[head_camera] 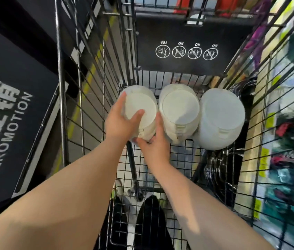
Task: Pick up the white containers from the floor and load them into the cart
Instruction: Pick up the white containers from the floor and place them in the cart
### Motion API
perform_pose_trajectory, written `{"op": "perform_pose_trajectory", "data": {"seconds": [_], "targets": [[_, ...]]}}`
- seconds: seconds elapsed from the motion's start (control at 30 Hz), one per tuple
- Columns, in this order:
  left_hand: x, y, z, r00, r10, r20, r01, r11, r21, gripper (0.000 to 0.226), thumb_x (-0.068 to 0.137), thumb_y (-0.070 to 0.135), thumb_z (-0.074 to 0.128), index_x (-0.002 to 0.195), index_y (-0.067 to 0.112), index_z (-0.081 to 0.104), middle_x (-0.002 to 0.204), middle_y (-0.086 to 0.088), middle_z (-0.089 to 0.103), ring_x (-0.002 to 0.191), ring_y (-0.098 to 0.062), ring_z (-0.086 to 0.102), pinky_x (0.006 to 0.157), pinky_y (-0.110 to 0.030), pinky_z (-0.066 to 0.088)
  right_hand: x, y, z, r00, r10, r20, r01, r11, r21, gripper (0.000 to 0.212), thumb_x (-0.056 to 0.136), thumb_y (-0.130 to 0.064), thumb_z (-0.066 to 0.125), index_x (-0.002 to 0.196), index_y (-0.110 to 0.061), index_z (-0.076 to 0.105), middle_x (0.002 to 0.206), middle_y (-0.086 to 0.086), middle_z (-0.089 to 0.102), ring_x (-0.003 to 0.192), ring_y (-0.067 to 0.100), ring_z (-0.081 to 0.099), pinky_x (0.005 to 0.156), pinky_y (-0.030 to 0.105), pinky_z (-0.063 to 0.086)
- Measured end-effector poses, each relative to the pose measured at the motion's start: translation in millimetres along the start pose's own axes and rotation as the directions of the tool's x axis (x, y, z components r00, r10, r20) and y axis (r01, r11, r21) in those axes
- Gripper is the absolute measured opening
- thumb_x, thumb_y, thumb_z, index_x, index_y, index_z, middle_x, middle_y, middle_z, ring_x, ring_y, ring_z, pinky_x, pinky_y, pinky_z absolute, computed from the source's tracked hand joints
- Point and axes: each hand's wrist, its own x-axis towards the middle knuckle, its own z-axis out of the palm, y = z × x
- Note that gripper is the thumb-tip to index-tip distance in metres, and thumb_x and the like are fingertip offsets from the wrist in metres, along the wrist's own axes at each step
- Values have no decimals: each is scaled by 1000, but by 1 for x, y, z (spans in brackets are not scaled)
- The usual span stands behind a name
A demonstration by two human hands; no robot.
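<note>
A white lidded container (142,103) is being held in both hands at the far left of the wire cart (92,98), at about twelve o'clock from the middle of the view. The left hand (119,123) is being wrapped round its nine-o'clock side, with the thumb laid across the lid. The right hand (154,145) is being curled against its five-o'clock edge. Two more white tubs are standing in the same row. The middle container (180,109) is just beside the held one at three o'clock, seemingly touching it, and the right container (222,114) is beyond that. A black flap with pictograms (186,51) is hanging behind the row at twelve o'clock.

Whether the held container is already being borne by the cart floor cannot be told. The step in hand is judged to be the setting down of this third tub. For that to go well, several things are being called for:

- The lid is being kept level.
- The grip is being released only once the base is sitting flat on the wire.
- The right fingers are being drawn out toward six o'clock, so that nothing is being pinched against the middle container.
</note>
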Motion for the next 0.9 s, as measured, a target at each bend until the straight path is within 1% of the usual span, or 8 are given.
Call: {"op": "perform_pose_trajectory", "data": {"seconds": [0.17, 0.27, 0.37, 0.5, 0.6, 0.7, 0.8, 0.9], "targets": [[16, -1, 3, 1000, 0, -19, -2, 995, -97, 72, 83, 46, 67, 146, 39, 31, 148, 7, 41, 135, -17, 39, 107, -35, 37, 13, -4, 7, 997, -57, -45, 53, 995, -81, 96, 82, -17, 70, 146, -46, 4, 144, -7, 41, 128, 8, 39, 108, 39, 39], [18, -4, 5, 1000, 13, 17, -11, 994, -111, 72, 85, 47, 63, 146, 43, 26, 149, 9, 38, 134, -19, 38, 105, -46, 42, 14, -4, 4, 997, -62, -46, 54, 985, -166, 96, 83, -24, 70, 146, -46, 2, 144, -6, 42, 128, 12, 41, 106, 39, 39], [18, -2, 4, 1000, -25, 17, 27, 984, -174, 70, 86, 38, 65, 147, 40, 30, 149, 8, 39, 135, -18, 39, 108, -45, 40, 12, -7, -2, 999, -49, -15, 45, 979, -200, 95, 83, -27, 69, 145, -48, 1, 143, -7, 43, 127, 15, 43, 102, 39, 43], [-4, 8, -15, 998, -62, -2, 60, 979, -193, 65, 83, 28, 69, 143, 33, 43, 142, 5, 51, 129, -19, 48, 106, -43, 43, -5, -27, -20, 999, -21, 43, 30, 976, -214, 88, 82, -28, 70, 144, -47, 12, 141, -5, 46, 126, 16, 47, 102, 43, 46], [-42, 26, -40, 999, -6, 50, 14, 989, -148, 63, 84, 30, 70, 142, 28, 44, 140, 3, 52, 125, -19, 51, 104, -39, 44, -39, -54, -44, 999, -9, 45, 19, 973, -230, 81, 83, -33, 70, 147, -37, 20, 133, -4, 49, 112, 14, 54, 94, 33, 48], [-78, 48, -71, 984, 97, 147, -79, 989, -124, 56, 86, 32, 69, 138, 28, 48, 129, 3, 57, 111, -18, 57, 98, -35, 47, -78, -86, -67, 1000, -21, 9, 22, 967, -253, 70, 84, -35, 68, 144, -26, 34, 127, -5, 53, 104, 10, 54, 86, 23, 40], [-100, 65, -102, 937, 243, 251, -221, 969, -115, 50, 84, 31, 71, 132, 25, 54, 121, 4, 61, 100, -16, 62, 92, -34, 51, -117, -115, -80, 996, -58, -68, 39, 967, -252, 60, 83, -37, 69, 137, -23, 45, 131, -2, 55, 106, 12, 55, 88, 25, 42], [-109, 80, -128, 837, 397, 378, -392, 915, -93, 46, 84, 30, 72, 127, 24, 58, 118, 5, 63, 93, -13, 64, 89, -33, 53, -156, -133, -86, 984, -78, -158, 41, 973, -228, 58, 81, -36, 71, 133, -24, 49, 127, -5, 57, 108, 12, 56, 95, 32, 46]]}}
